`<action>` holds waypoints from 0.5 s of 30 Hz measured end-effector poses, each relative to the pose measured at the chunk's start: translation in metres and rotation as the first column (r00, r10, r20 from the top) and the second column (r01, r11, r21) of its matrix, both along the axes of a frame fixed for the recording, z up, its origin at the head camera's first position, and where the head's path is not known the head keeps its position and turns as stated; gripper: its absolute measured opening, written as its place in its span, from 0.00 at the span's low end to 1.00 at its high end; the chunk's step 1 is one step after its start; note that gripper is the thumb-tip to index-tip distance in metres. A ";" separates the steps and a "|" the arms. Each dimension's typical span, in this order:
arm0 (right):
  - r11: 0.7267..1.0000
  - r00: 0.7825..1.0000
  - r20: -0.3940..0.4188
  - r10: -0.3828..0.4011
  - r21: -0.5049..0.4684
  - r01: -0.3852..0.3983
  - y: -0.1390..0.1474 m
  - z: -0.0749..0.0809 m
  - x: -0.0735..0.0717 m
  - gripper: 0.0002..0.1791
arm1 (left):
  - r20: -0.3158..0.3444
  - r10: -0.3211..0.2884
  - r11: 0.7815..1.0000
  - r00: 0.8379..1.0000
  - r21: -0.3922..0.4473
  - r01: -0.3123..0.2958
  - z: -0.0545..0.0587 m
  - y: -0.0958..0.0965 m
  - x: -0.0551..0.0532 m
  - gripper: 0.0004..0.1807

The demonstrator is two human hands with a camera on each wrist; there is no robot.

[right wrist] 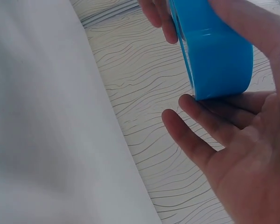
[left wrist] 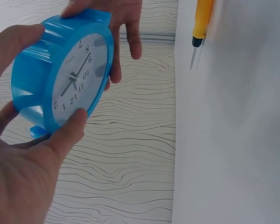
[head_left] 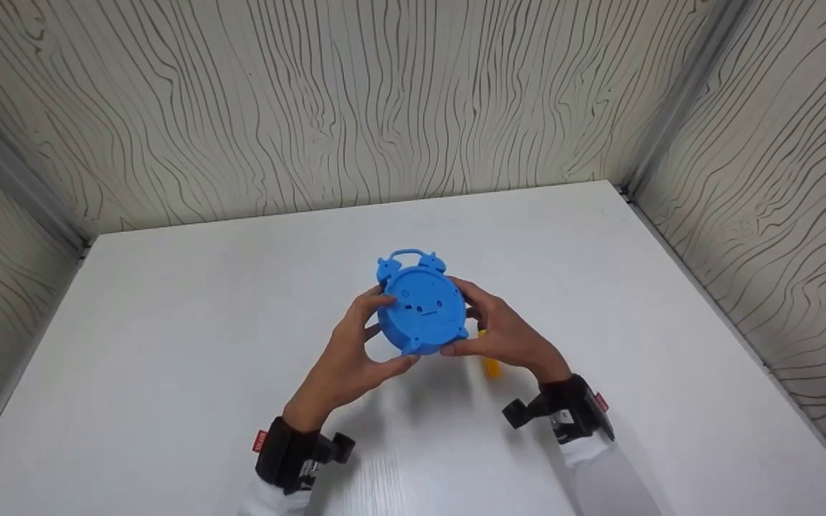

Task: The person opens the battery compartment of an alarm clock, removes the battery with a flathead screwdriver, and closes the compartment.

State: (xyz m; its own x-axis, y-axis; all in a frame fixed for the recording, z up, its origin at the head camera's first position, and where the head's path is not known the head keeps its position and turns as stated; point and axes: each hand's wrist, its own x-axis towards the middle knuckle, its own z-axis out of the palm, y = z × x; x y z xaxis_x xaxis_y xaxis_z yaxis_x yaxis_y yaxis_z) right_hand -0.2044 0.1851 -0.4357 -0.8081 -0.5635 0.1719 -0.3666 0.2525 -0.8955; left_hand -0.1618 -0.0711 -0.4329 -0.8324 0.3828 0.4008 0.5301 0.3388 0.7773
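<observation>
A blue twin-bell alarm clock [head_left: 425, 304] is held up above the white table, its back toward the head camera. My left hand [head_left: 345, 355] grips its left side, thumb low by a foot and a finger on the back rim. On the opposite side my right hand [head_left: 506, 330] holds the clock, thumb at the lower edge and fingers behind. The white dial with black numerals and hands shows in the left wrist view on the clock [left wrist: 79, 77]. Only the clock's smooth blue side [right wrist: 219, 60] and a sliver of its front show in the right wrist view.
A yellow-handled screwdriver [left wrist: 201, 21] with a thin metal shaft lies on the white table [head_left: 169, 344], partly hidden behind my right hand in the head view. Wood-grain patterned panels [head_left: 355, 107] enclose the back and sides of the table.
</observation>
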 end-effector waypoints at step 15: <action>0.991 0.992 -0.108 -0.070 0.108 0.082 -0.001 0.000 0.001 0.52 | 0.027 0.008 0.997 1.000 -0.075 -0.006 -0.001 0.000 -0.004 0.45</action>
State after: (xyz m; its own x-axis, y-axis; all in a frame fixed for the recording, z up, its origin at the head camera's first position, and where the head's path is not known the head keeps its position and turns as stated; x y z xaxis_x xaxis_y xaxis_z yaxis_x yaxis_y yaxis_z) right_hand -0.2039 0.1839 -0.4353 -0.8304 -0.5214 0.1964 -0.4319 0.3797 -0.8181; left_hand -0.1657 -0.0715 -0.4337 -0.8454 0.4047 0.3486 0.5065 0.4001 0.7638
